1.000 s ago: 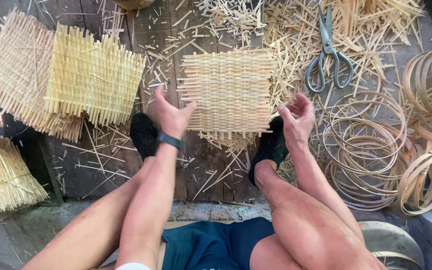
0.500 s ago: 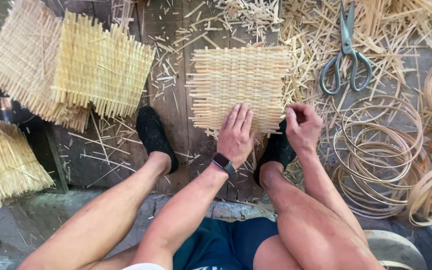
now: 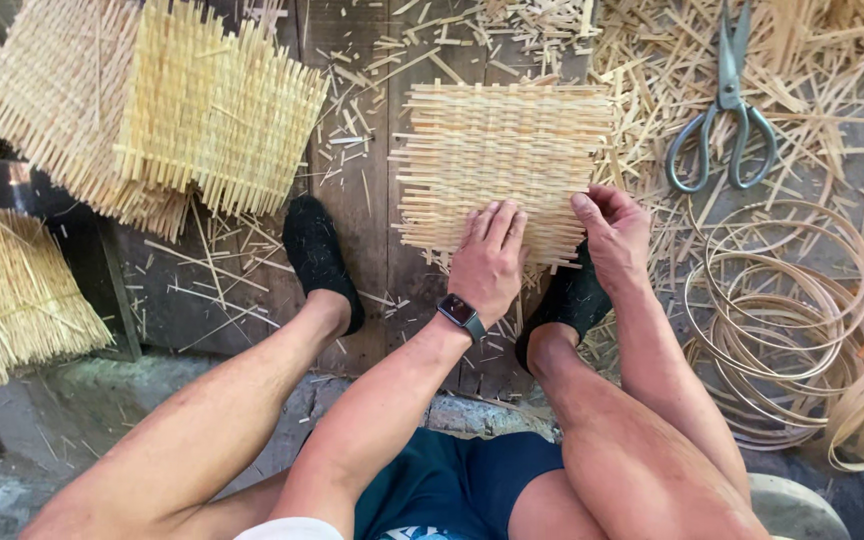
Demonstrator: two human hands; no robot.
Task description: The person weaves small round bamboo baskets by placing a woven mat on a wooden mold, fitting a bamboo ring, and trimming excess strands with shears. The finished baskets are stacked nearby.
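Compared with half a second earlier, the left hand (image 3: 490,262) remains flat, fingers extended, on the woven bamboo mat (image 3: 502,165); the right hand (image 3: 612,235) now pinches the mat's near right edge. Dark wooden floor planks (image 3: 362,180), strewn with bamboo slivers (image 3: 652,110), carry scissors (image 3: 724,130), coiled strips (image 3: 782,320) and stacked mats (image 3: 182,110). The pale, square mat lies between both feet.

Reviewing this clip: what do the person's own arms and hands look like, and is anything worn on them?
Both arms are bare to the frame's lower edge, with no gloves or rings visible. The left hand has a dark smartwatch with a square face and dark strap on its wrist. The right hand and its wrist carry nothing. A white hem, likely a shirt sleeve or edge, shows at the bottom near the left arm.
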